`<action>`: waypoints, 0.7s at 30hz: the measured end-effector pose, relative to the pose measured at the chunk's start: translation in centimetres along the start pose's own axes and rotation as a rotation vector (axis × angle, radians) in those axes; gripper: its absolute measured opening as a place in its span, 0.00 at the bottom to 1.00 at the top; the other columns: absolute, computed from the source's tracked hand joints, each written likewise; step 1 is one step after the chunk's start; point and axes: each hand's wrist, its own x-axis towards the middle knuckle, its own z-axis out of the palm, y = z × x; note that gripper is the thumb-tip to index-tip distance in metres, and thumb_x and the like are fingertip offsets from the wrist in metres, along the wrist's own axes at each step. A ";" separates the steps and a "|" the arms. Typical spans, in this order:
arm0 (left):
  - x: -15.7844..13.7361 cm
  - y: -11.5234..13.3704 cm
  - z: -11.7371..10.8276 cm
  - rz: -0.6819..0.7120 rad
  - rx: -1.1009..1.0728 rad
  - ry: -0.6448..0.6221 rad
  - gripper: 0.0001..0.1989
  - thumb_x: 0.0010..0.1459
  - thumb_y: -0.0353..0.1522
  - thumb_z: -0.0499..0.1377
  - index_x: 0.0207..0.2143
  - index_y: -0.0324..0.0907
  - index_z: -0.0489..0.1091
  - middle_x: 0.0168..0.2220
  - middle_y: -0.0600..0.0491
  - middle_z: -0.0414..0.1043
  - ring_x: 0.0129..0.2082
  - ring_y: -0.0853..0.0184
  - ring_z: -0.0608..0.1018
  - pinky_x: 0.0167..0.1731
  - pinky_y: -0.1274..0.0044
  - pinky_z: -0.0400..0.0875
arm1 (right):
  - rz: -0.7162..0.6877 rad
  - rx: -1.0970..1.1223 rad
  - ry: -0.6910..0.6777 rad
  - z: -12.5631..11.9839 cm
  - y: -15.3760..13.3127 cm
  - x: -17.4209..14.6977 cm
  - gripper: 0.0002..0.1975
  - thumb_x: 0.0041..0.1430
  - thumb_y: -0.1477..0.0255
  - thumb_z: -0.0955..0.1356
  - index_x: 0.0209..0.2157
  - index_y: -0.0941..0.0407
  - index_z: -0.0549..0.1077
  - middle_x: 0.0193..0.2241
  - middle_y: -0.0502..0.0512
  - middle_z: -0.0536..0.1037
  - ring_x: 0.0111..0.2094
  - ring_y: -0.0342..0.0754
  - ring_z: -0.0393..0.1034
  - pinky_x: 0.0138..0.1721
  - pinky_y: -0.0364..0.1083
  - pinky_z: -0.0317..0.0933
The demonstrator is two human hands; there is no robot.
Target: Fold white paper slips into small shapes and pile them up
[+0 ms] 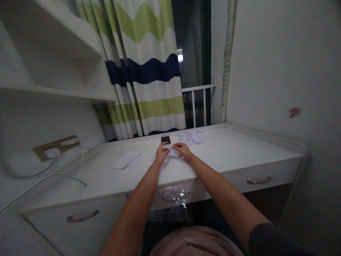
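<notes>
A small piece of white paper (pixel 174 153) is held between my two hands, just above the white desk. My left hand (pixel 161 153) pinches its left edge. On the other side, my right hand (pixel 183 149) has its fingers closed on the upper right part of the same paper. Right behind my left hand lies a black phone-like object (pixel 165 139), its lower end partly hidden by the fingers. Several small folded white paper pieces (pixel 191 137) sit in a cluster beyond my right hand. To the left lies a small stack of white paper sheets (pixel 126 160).
The white desk (pixel 226 149) has drawers with metal handles (pixel 259 180) along its front. A clear plastic bag (pixel 170 209) hangs at the middle drawer. A cable (pixel 64 174) crosses the left end, below a wall socket (pixel 55 147). A striped curtain (pixel 157 85) hangs behind.
</notes>
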 end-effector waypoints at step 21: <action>0.3 0.1 -0.1 -0.012 0.010 0.089 0.12 0.37 0.36 0.64 0.24 0.37 0.73 0.24 0.51 0.72 0.26 0.70 0.71 0.26 0.79 0.64 | 0.113 0.181 0.019 -0.1 -0.7 -0.3 0.17 0.33 0.62 0.73 0.24 0.58 0.73 0.23 0.51 0.74 0.29 0.44 0.68 0.32 0.45 0.60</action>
